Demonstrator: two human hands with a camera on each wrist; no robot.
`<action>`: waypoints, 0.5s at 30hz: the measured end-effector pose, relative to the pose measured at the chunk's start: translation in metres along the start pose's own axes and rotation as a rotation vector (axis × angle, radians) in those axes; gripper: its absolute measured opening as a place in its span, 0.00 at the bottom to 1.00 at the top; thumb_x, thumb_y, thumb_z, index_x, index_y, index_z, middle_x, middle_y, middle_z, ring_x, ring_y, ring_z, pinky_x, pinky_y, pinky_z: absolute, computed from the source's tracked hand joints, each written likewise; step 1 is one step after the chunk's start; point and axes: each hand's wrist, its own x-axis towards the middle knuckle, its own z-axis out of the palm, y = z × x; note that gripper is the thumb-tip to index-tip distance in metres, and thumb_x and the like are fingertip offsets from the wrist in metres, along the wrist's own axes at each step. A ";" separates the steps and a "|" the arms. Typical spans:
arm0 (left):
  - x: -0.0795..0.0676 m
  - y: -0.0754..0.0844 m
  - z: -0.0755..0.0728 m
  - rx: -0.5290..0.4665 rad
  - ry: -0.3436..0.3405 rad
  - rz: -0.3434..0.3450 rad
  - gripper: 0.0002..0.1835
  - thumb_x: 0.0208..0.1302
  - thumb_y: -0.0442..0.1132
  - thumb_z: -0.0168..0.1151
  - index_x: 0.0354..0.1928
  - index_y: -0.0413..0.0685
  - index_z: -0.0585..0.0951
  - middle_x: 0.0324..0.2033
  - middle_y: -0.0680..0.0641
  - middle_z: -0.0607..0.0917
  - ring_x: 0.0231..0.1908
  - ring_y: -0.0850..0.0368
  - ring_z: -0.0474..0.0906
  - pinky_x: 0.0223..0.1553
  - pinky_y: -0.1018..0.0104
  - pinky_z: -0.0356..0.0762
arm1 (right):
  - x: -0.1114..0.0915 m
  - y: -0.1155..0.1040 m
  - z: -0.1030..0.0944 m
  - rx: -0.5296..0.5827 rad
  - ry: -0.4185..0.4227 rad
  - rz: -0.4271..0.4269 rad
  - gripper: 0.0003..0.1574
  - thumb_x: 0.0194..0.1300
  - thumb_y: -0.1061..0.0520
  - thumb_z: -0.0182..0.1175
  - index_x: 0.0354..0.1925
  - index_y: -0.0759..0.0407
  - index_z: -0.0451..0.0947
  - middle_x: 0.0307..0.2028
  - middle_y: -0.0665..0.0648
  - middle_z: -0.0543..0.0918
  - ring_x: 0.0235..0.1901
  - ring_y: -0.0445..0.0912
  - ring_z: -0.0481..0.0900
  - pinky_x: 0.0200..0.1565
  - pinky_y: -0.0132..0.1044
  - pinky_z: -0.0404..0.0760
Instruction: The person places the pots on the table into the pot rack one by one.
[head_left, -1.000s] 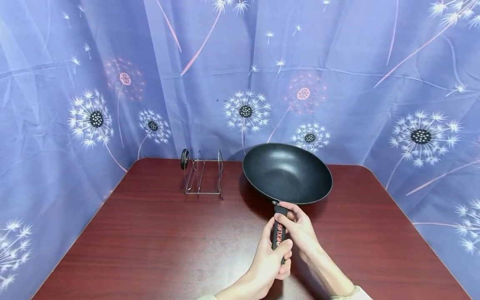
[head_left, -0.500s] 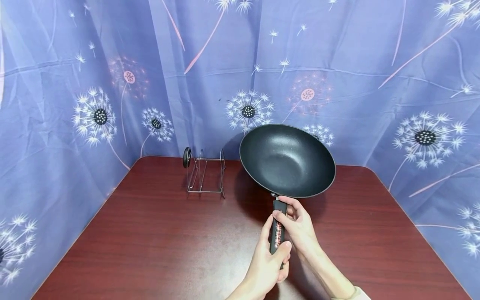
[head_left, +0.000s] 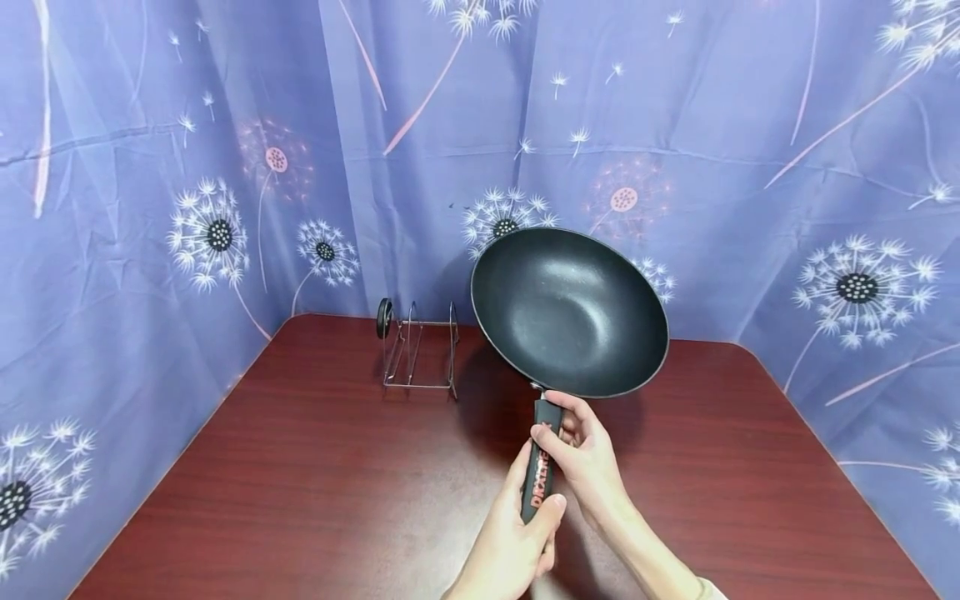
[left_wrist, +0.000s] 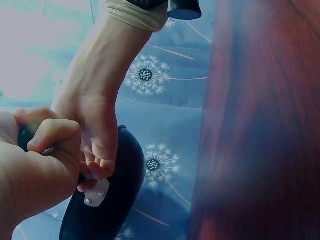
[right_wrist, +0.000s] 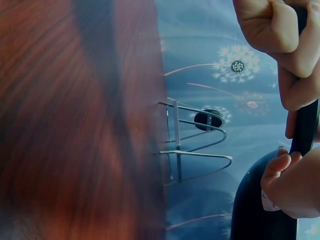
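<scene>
A black wok is held up over the table, tilted so its inside faces me. Both hands are on its dark handle, which bears red lettering. The left hand grips the lower end, thumb across the top. Nearer the pan, the right hand holds the handle's upper part, with its thumb on top and its index finger by the metal joint. In the left wrist view, the metal bracket shows on the wok's underside beside the right hand's fingers. Fingers under the handle are partly hidden in the head view.
A wire rack with a round black piece at its left end stands left of the wok, near the back edge of the reddish-brown table. A blue dandelion-print curtain closes off the back and sides.
The wok has been raised and tilted further towards me, moving slightly left with both hands still on the handle. The rack stays on the table; the whole head view has shifted a little.
</scene>
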 end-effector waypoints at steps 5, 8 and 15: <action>-0.005 0.002 -0.001 0.057 0.032 0.016 0.39 0.74 0.40 0.54 0.77 0.75 0.47 0.44 0.46 0.79 0.11 0.63 0.65 0.13 0.73 0.67 | -0.003 -0.003 0.006 -0.085 -0.004 -0.053 0.31 0.63 0.63 0.65 0.62 0.50 0.71 0.40 0.54 0.81 0.34 0.41 0.77 0.37 0.30 0.79; -0.007 0.004 -0.002 0.117 0.056 -0.006 0.39 0.74 0.42 0.55 0.76 0.81 0.48 0.37 0.48 0.79 0.11 0.63 0.66 0.14 0.72 0.68 | -0.004 -0.006 0.010 -0.121 0.003 -0.076 0.30 0.63 0.63 0.65 0.62 0.50 0.71 0.39 0.55 0.80 0.33 0.41 0.77 0.36 0.30 0.79; -0.011 0.006 -0.006 0.191 0.103 -0.031 0.39 0.73 0.45 0.56 0.75 0.85 0.48 0.30 0.49 0.76 0.12 0.63 0.66 0.15 0.70 0.69 | -0.003 -0.009 0.018 -0.167 -0.003 -0.110 0.30 0.62 0.64 0.66 0.60 0.49 0.72 0.37 0.58 0.81 0.30 0.42 0.76 0.35 0.30 0.77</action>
